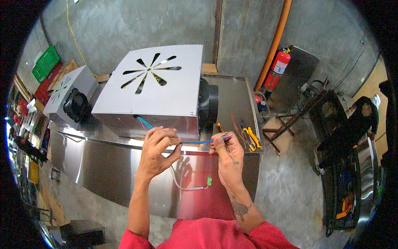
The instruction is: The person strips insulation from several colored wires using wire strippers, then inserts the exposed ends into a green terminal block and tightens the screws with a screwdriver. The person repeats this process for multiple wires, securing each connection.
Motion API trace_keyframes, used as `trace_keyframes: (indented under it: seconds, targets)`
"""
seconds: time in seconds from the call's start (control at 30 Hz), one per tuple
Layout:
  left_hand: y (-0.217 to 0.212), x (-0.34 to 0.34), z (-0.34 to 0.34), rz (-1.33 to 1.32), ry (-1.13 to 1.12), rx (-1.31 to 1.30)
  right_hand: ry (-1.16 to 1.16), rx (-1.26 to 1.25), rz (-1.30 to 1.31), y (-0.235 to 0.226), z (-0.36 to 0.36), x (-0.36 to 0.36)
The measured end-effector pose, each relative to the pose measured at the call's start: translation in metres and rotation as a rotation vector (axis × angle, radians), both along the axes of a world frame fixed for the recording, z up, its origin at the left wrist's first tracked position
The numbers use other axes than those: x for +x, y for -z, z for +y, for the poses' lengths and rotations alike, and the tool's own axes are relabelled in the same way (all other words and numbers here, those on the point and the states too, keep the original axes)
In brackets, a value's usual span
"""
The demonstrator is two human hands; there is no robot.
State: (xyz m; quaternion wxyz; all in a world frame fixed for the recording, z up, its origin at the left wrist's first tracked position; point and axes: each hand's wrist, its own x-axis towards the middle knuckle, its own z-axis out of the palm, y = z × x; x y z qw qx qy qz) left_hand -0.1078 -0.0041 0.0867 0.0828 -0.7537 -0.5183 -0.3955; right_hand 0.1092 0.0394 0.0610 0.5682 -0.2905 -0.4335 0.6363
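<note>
Between my two hands runs a thin blue electrical cable (pixel 196 142). It comes out of a hole in the front of a metal box (pixel 163 121) whose top has petal-shaped cutouts. My left hand (pixel 159 147) is closed on the cable just in front of the box. Farther right, my right hand (pixel 226 151) pinches the cable near its end, where a few coloured wire tips show. Below the left hand, a grey cable (pixel 182 187) with a green connector (pixel 209 181) hangs over the table's front. A black round duct fitting (pixel 209 101) juts from the box's right side.
Yellow-handled pliers (pixel 252 138) and other hand tools lie at the steel table's (pixel 236 93) right end. A smaller similar box (pixel 72 93) stands at the left. A red fire extinguisher (pixel 280 68) is by the wall. Black shelving (pixel 342 166) stands at right.
</note>
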Motion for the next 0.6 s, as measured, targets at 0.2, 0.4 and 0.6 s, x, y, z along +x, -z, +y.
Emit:
trace_keyframes:
  seconds: [0.2,0.4,0.6]
  targets:
    - [-0.034,0.026,-0.016,-0.351,0.061,-0.362,-0.205,0.018,-0.014,-0.006,0.018,0.003]
    - [-0.02,0.059,-0.001,-0.444,0.047,-0.238,-0.112,0.041,0.102,0.0,0.017,-0.005]
    - [-0.012,0.066,-0.002,-0.422,0.003,-0.158,-0.05,0.013,0.045,0.003,0.012,-0.009]
